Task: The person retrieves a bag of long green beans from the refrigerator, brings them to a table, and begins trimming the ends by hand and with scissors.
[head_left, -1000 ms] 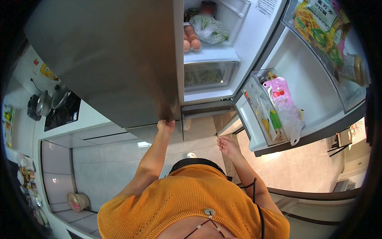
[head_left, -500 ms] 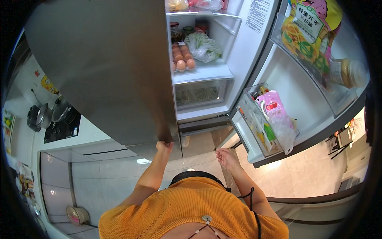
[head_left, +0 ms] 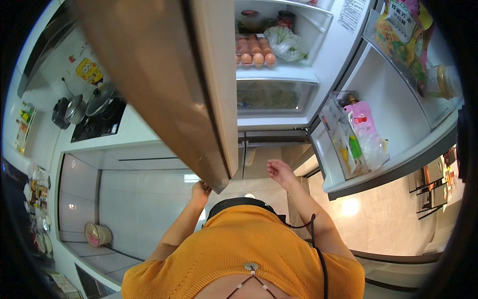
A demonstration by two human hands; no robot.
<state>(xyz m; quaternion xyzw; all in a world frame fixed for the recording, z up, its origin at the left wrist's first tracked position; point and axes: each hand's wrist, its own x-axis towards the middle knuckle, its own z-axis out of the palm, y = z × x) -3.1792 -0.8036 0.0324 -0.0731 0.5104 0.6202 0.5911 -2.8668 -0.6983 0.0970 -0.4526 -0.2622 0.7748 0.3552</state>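
My left hand (head_left: 200,189) is closed at the lower edge of the left fridge door (head_left: 164,94); some of its fingers are hidden by the door. That door stands partly open, its pale inner side facing right. In the air before the fridge, my right hand (head_left: 280,173) has its fingers curled in, with nothing visible in them. Inside the fridge, a clear carton of brown eggs (head_left: 254,51) sits beside a bagged green vegetable (head_left: 286,43). Below them is a clear drawer (head_left: 274,97), pushed in. Jars (head_left: 286,20) stand behind.
The right fridge door (head_left: 386,119) is swung wide, its racks holding a pink pouch (head_left: 362,117), packets and a jar (head_left: 443,82). At left, a hob (head_left: 99,122) carries pots. A small bin (head_left: 98,234) stands low at the left.
The left fridge door has swung open toward me, my left hand moving down and slightly left with it. My right hand has risen a little. More of the egg carton shows.
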